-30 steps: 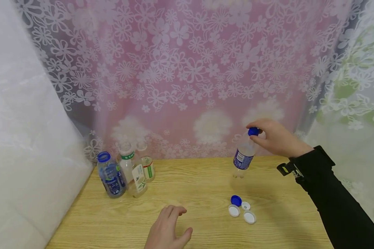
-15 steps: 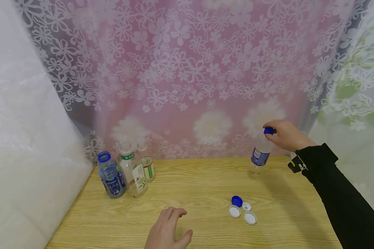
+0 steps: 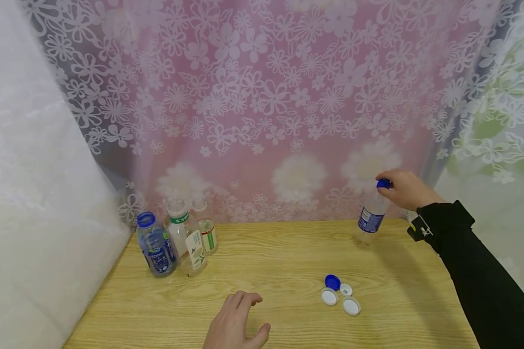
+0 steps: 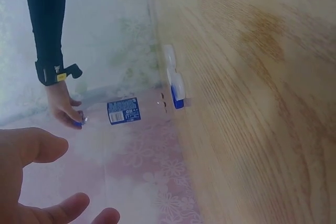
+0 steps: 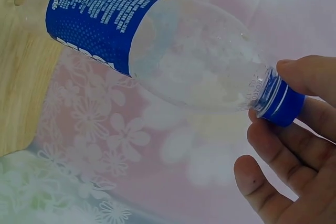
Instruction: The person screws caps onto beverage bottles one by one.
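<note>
My right hand (image 3: 408, 190) pinches the blue cap (image 5: 286, 103) of a clear plastic bottle (image 5: 194, 51) between thumb and fingers. This bottle wears a blue label (image 3: 370, 220) and is near the back right of the table, slightly tilted in the head view. I cannot tell whether its base touches the wood. My left hand (image 3: 233, 322) holds nothing at the front middle, its fingers loosely bent and the thumb apart. Right of it lie a blue cap (image 3: 332, 282), a small white cap (image 3: 346, 290) and two larger white caps (image 3: 351, 306).
At the back left stand three capless bottles: one with a blue rim (image 3: 157, 247), one with a green neck band (image 3: 188, 242) and a smaller one (image 3: 209, 235). A pink floral curtain (image 3: 262, 121) hangs behind the wooden table (image 3: 262, 261); pale sheets flank both sides.
My right hand has carried the bottle to the right, with only a small further shift in the last half second. The left hand has stayed in place.
</note>
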The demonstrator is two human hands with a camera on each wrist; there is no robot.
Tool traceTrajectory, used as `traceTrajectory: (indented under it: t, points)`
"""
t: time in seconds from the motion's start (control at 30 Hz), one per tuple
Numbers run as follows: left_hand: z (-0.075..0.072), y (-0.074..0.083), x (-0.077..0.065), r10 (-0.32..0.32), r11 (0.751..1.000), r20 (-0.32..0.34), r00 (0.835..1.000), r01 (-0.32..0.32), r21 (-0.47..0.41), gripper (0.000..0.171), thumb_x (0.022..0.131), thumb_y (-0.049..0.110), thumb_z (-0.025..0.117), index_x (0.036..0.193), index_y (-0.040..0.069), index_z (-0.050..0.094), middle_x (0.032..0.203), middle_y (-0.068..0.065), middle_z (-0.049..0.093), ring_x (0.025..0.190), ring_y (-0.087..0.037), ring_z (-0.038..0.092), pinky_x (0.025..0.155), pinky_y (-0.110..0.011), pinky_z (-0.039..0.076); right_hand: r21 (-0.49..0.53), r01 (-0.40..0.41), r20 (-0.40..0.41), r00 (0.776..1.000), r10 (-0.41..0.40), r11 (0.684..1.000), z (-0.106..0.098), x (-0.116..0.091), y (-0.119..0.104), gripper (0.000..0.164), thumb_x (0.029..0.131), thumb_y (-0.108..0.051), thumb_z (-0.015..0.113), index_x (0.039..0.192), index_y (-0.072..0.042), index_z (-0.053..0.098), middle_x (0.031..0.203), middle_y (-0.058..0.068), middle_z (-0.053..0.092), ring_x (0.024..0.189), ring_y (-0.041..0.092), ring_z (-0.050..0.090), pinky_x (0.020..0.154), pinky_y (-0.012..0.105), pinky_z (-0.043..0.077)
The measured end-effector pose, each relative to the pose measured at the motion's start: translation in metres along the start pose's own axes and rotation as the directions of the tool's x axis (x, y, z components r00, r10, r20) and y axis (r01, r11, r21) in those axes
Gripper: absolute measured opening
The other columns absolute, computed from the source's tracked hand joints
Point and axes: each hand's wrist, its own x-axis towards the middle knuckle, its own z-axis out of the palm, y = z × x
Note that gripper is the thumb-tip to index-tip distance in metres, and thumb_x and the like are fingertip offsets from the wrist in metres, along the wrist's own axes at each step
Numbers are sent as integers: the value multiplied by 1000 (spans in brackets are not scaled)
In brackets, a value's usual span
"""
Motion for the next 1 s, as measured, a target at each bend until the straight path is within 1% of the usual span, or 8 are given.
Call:
traceTrajectory:
  t: [0.17, 0.3, 0.43, 0.57, 0.8, 1.0]
  points:
    - [2, 0, 0, 0, 1000, 12, 1000, 0, 5, 34, 88, 45, 72, 113, 24, 63, 100, 13, 57, 87, -8, 52, 54, -21, 37, -18, -7, 21, 1000, 8, 1000, 9, 0, 9, 42, 98, -17, 64, 132, 7, 57, 124, 32, 61, 107, 49, 64, 87, 60, 53]
    - [3, 0, 0, 5, 1000, 5, 1000, -5, 13, 33, 88, 44, 72, 113, 24, 63, 100, 13, 57, 87, -8, 53, 54, -20, 37, -11, -2, 32, 999, 2, 1000, 13, 0, 12, 42, 100, -18, 62, 134, 7, 56, 124, 33, 61, 106, 48, 64, 86, 59, 53]
    - [4, 0, 0, 4, 1000, 8, 1000, -4, 13, 33, 88, 45, 72, 113, 25, 63, 100, 13, 57, 87, -7, 53, 54, -21, 38, -13, -2, 46, 999, 3, 1000, 14, 1, 13, 44, 101, -19, 60, 136, 6, 54, 128, 34, 58, 108, 49, 63, 87, 58, 53]
    - [4, 1, 1, -4, 1000, 19, 1000, 3, 14, 33, 88, 46, 72, 113, 25, 63, 100, 13, 57, 87, -6, 52, 55, -21, 38, -22, 1, 40, 999, 0, 1000, 14, 3, 13, 46, 100, -18, 62, 138, 5, 52, 129, 34, 58, 107, 48, 63, 85, 57, 54]
    - [3, 0, 3, 21, 999, -11, 1000, -20, 50, 32, 87, 43, 73, 111, 24, 64, 97, 13, 56, 84, -6, 51, 55, -20, 38, -11, -1, 42, 999, 1, 1000, 15, 2, 10, 53, 98, -15, 64, 142, 7, 46, 129, 34, 56, 103, 45, 64, 84, 56, 54]
    - [1, 1, 3, 15, 999, 0, 1000, -15, 37, 32, 87, 44, 72, 112, 25, 64, 97, 13, 57, 86, -7, 52, 55, -20, 38, -11, -21, 43, 999, 21, 1000, 14, -1, 12, 56, 98, -19, 64, 145, 5, 44, 134, 34, 53, 104, 45, 63, 84, 57, 54]
